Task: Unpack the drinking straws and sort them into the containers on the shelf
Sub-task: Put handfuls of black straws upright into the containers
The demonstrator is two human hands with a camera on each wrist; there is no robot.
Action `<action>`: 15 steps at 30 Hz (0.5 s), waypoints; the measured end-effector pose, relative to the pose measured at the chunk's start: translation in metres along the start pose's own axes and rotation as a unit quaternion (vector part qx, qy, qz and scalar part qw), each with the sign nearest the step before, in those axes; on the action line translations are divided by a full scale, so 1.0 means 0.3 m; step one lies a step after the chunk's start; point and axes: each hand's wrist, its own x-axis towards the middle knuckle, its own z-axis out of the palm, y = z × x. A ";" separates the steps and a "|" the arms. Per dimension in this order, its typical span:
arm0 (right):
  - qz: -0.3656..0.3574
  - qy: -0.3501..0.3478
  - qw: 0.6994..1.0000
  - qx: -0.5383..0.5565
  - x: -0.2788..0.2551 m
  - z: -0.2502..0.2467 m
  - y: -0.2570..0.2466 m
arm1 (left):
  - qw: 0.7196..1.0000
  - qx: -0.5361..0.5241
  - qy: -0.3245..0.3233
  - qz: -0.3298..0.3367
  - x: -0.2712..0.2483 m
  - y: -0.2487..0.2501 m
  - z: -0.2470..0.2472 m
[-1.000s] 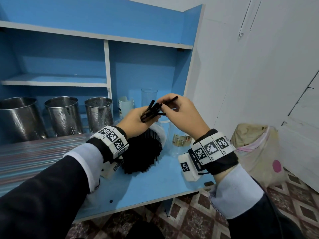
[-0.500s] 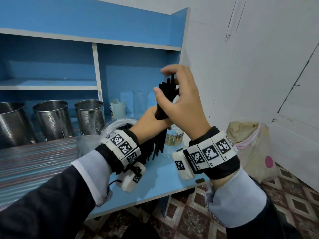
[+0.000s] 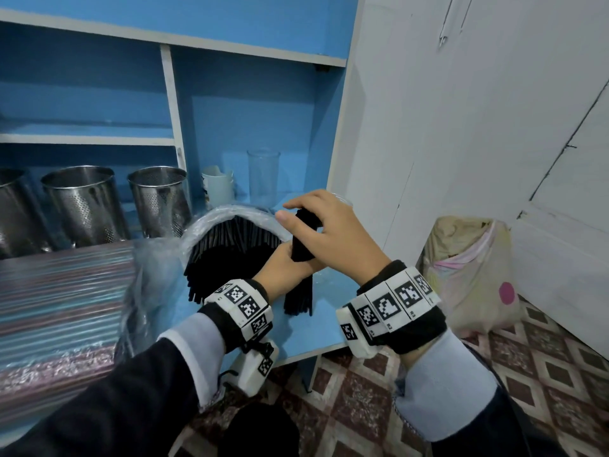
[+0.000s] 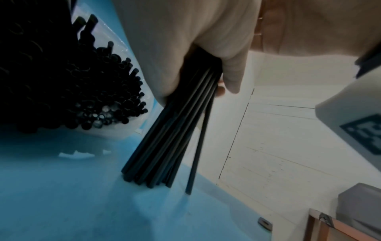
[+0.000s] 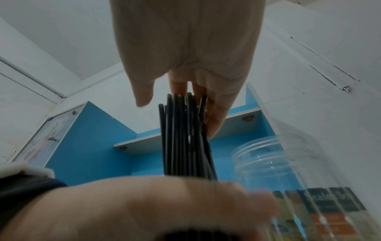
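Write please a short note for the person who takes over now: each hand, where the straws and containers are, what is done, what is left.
Left hand: grips the small bundle of black straws at its middle; the lower ends stand on the blue shelf board.
Right hand: fingers rest on the bundle's top ends.
Open plastic bag with the rest of the straws lies on the board, left of the hands.
Containers: three perforated steel cups, a tall clear glass and a clear plastic jar beside the hands. No straws show in any of them.
Done: bag opened, one bundle taken out.
Left: place this bundle, then sort the rest.
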 end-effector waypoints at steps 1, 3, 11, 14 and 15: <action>0.005 -0.004 1.000 -0.007 0.000 -0.001 -0.001 | 1.000 0.001 -0.010 -0.004 -0.003 0.001 0.000; 0.009 -0.016 1.000 -0.021 -0.004 -0.008 -0.003 | 0.999 0.026 -0.031 -0.021 -0.007 -0.002 0.003; 0.095 -0.030 0.994 0.032 -0.040 -0.064 0.008 | 0.990 0.124 -0.062 0.036 0.002 0.092 -0.048; 0.110 -0.041 0.988 0.101 -0.047 -0.052 0.009 | 0.976 0.153 -0.149 0.040 -0.005 0.145 -0.047; 0.119 -0.047 0.984 0.128 -0.045 -0.046 0.010 | 0.977 0.136 -0.157 0.043 -0.007 0.164 -0.040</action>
